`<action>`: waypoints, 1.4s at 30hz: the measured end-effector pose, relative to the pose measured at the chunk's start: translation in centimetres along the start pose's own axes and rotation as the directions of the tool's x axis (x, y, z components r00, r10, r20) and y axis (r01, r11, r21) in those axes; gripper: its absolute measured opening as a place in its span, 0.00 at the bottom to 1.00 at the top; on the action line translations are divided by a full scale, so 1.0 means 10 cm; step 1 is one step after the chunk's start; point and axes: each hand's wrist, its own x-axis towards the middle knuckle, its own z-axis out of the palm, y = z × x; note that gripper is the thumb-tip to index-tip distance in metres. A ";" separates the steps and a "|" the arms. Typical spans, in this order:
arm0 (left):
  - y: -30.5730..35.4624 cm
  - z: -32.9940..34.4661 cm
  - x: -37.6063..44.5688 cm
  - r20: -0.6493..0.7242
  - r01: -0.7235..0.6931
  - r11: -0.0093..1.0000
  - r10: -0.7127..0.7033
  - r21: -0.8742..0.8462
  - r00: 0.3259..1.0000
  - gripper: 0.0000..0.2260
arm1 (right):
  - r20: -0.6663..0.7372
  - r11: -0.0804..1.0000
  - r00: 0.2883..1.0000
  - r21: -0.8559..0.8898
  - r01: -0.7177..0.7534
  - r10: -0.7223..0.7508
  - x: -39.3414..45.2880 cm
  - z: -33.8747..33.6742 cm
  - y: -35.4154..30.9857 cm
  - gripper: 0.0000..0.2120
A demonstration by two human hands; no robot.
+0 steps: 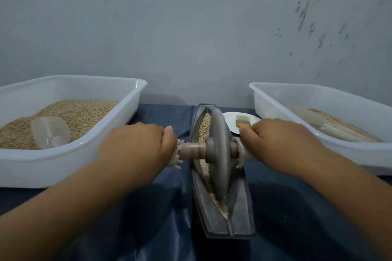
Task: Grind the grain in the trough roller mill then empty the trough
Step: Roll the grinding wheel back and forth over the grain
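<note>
Both grips are wrapped around the axle of the roller mill: the left hand [135, 146] curls over the handle end at centre left of the frame, and the right hand [280, 144] closes on the opposite end at centre right. Between them the grey grinding wheel [219, 152] stands upright in the narrow boat-shaped trough [239, 214], which lies lengthwise on the dark blue worktop [161, 207] at centre frame.

Beyond the wheel, whole grain [205, 127] fills the far part of the groove; on the near side a paler, finer streak lies along the groove, so grinding appears under way but far from finished. Emptying the trough has not begun.

At left of frame a white tub [70, 161] holds whole grain and a clear scoop [51, 132]; the white tub at right [360, 152] holds a smaller, paler heap, probably ground batches. A brush [244, 123] rests on a white plate [230, 117] behind the right hand, likely for sweeping the trough out.
</note>
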 end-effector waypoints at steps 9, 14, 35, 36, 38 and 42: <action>-0.02 0.24 0.25 0.125 0.053 0.989 -0.070 0.139 0.990 0.26 | -0.042 0.996 0.995 0.015 -0.087 0.087 0.27 0.23 0.02 0.15; -0.12 0.42 0.66 0.185 0.167 0.977 -0.190 0.133 0.964 0.21 | -0.110 0.977 0.973 0.095 -0.192 0.202 0.63 0.34 0.00 0.22; -0.02 0.16 0.51 0.098 0.102 0.972 -0.125 0.210 0.987 0.19 | -0.044 0.961 0.980 0.208 -0.183 0.196 0.36 0.34 0.02 0.15; -0.04 0.19 0.57 0.103 0.114 0.970 -0.138 0.213 0.985 0.18 | -0.072 0.965 0.979 0.198 -0.173 0.191 0.40 0.36 0.02 0.18; -0.07 0.22 0.66 0.119 0.117 0.966 -0.148 0.230 0.982 0.19 | -0.122 0.969 0.975 0.185 -0.164 0.188 0.44 0.39 0.00 0.23; -0.03 0.20 0.49 0.104 0.092 0.976 -0.114 0.196 0.988 0.22 | -0.142 0.985 0.980 0.123 -0.123 0.140 0.30 0.36 -0.01 0.20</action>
